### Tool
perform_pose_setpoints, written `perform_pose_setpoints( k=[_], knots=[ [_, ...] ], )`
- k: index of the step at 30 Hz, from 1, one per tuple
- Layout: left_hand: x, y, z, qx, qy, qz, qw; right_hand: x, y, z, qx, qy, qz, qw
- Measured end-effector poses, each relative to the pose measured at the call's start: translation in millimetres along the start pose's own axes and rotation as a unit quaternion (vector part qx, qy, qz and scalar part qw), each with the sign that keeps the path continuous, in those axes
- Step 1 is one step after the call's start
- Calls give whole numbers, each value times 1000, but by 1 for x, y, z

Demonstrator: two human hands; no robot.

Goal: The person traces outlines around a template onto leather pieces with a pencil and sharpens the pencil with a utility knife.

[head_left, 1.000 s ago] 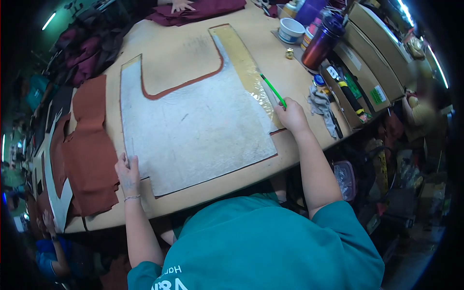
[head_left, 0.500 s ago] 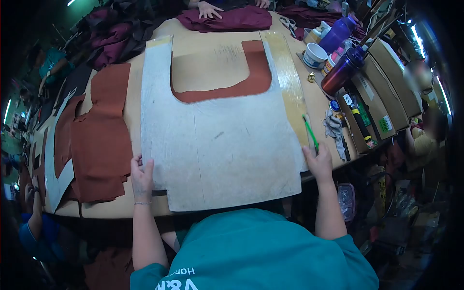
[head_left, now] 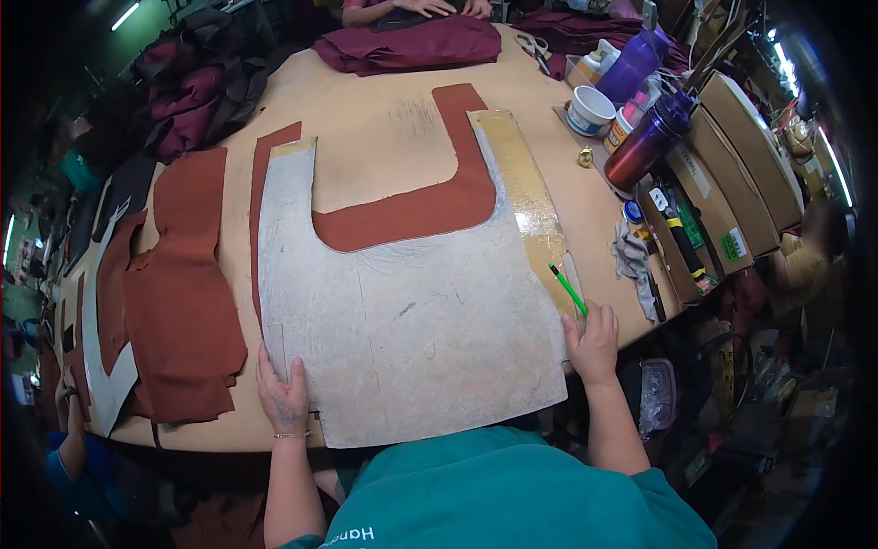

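Fingers (head_left: 268, 364) of left hand (head_left: 285, 403) gripped left edge of large grey-white, U-notched flat template (head_left: 412, 339). Right hand (head_left: 596, 348) held slim green pen (head_left: 568, 289), thumb on template's right edge. Template lay over flat rust-brown sheet (head_left: 402, 212), which showed at notch and left side, on tan counter (head_left: 384, 128); near right corner overhung.

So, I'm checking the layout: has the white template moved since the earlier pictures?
Yes: the white template has shifted toward the person, away from the dark scuffs on the table.
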State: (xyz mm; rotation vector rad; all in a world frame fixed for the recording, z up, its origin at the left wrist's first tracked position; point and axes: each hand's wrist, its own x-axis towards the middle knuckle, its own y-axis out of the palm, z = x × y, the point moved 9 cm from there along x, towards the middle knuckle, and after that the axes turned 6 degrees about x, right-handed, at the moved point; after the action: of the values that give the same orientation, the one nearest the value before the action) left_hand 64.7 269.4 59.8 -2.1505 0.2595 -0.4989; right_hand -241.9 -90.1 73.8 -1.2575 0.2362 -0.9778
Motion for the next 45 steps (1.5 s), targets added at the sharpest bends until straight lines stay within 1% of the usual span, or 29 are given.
perform_pose_setpoints(
  k=[1, 9, 12, 13, 15, 16, 18, 19, 20, 22, 23, 25, 26, 28, 29, 32, 33, 36, 39, 42, 45],
  knots=[
    [0, 0, 0, 0, 7, -8, 1000, 0, 0, 0, 1, 2, 2, 1000],
    [0, -1, 2, -31, -25, -3, 999, 2, 0, -4, 29, 16, 17, 999],
    [-2, 0, 9, -61, -35, -5, 998, 3, -1, -7, 60, 21, 15, 998],
    [-2, 1, 12, -75, -36, -8, 997, 3, -1, -10, 89, 34, 19, 995],
    [-3, -2, 8, -105, -10, -28, 994, 6, -1, -16, 146, 60, 29, 987],
    [-5, -5, 5, -119, 3, -38, 992, 8, -3, -21, 149, 66, 24, 986],
    [-7, 2, 0, -139, 25, 13, 990, 15, -8, -36, 157, 80, 17, 984],
    [-8, 4, -4, -147, 36, 39, 988, 23, -16, -43, 160, 71, -7, 985],
    [-7, -4, -14, -62, 67, 15, 996, 30, -25, -51, 163, 62, -31, 984],
    [-2, -16, -36, 109, 122, -34, 986, 37, -28, -72, 9, 36, -5, 999],
    [6, -16, -17, 102, 52, -39, 993, 40, -31, -75, -19, 27, -12, 999],
    [18, -16, -4, 124, -1, -33, 992, 45, -37, -70, -73, 8, -31, 997],
    [23, -17, 0, 133, -28, -29, 990, 51, -35, -63, -68, 7, -33, 997],
    [32, -13, 5, 130, -91, 19, 987, 60, -33, -44, -57, 13, -38, 998],
    [34, -10, 8, 127, -118, 44, 984, 65, -27, -39, -20, -7, -65, 998],
    [34, 9, 21, 37, -156, 85, 983, 73, 3, -26, -20, -17, -74, 997],
    [33, 6, 20, 57, -171, 92, 979, 71, 18, -22, -46, -28, -73, 996],
    [31, -19, -3, 223, -127, 26, 966, 69, 22, -27, -48, -25, -82, 995],
    [36, -17, 3, 192, -127, 27, 973, 68, 24, -29, -42, -29, -84, 995],
    [38, 2, 23, 67, -179, 83, 978, 68, 21, -26, -48, -45, -102, 993],
    [44, 21, 19, 90, -103, 146, 980, 68, 23, -29, -48, -50, -109, 992]
  ],
)
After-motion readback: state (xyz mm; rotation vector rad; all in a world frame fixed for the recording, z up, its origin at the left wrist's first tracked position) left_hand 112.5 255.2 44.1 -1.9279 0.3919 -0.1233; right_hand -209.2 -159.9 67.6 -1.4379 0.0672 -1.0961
